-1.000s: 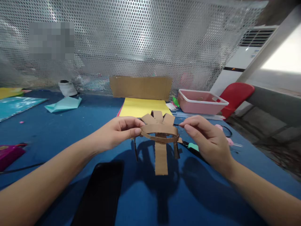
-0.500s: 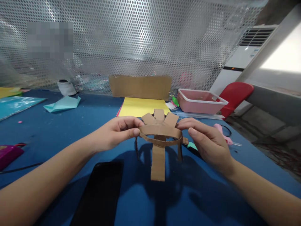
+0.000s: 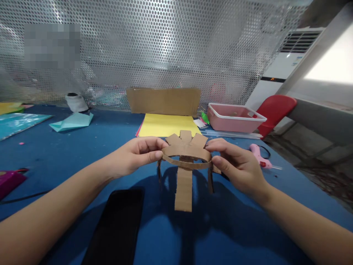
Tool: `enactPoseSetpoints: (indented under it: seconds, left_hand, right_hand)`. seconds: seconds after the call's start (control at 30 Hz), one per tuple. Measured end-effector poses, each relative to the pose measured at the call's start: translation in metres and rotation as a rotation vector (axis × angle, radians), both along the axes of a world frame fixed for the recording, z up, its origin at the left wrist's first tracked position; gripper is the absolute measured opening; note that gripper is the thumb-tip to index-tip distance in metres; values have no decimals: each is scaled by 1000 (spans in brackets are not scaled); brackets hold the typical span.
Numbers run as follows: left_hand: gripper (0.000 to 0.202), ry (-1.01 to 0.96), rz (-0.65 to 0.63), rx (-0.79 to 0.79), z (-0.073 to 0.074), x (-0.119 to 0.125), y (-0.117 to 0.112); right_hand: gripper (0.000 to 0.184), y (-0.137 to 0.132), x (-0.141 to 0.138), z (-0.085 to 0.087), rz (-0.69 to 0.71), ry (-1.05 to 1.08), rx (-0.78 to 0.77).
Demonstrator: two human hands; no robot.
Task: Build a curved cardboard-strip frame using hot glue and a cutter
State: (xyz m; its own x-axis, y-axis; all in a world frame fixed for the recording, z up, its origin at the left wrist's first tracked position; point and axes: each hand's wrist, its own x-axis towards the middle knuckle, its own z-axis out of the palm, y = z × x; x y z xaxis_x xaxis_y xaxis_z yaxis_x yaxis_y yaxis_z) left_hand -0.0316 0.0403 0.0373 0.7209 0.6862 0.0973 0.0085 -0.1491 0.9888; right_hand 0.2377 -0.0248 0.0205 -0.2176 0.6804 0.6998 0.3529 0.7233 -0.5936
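Cardboard ring [image 3: 186,151]: centre frame.
Left fingers [image 3: 151,157], right fingers [image 3: 222,165]: pinching its opposite edges.
Phone [image 3: 116,224]: lower left, on tabletop [image 3: 242,239].
Yellow sheet [image 3: 167,123]: behind ring, partly screened.
Glue gun [image 3: 257,154]: right.

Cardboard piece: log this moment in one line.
left hand: pinching cardboard piece, left edge; right hand: holding its right edge; piece: above blue table; black phone: flat on table; pink glue gun: beyond right hand

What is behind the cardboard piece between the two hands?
Behind the cardboard piece, the yellow sheet and blue table show. Its upper tabs cover part of the sheet's near edge; whatever lies there is hidden.
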Motion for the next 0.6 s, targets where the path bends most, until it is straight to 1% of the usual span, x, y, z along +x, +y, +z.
enactPoseSetpoints:
  seconds: [0.33,0.6]
  left_hand:
    - [26,12,-22,-6,0,0,1]
    - [24,14,-12,-2,-2,-1,2]
  right_hand:
    - [9,-1,-1,0,-54,-25,-10]
    - [9,-1,-2,1,-50,-15,-13]
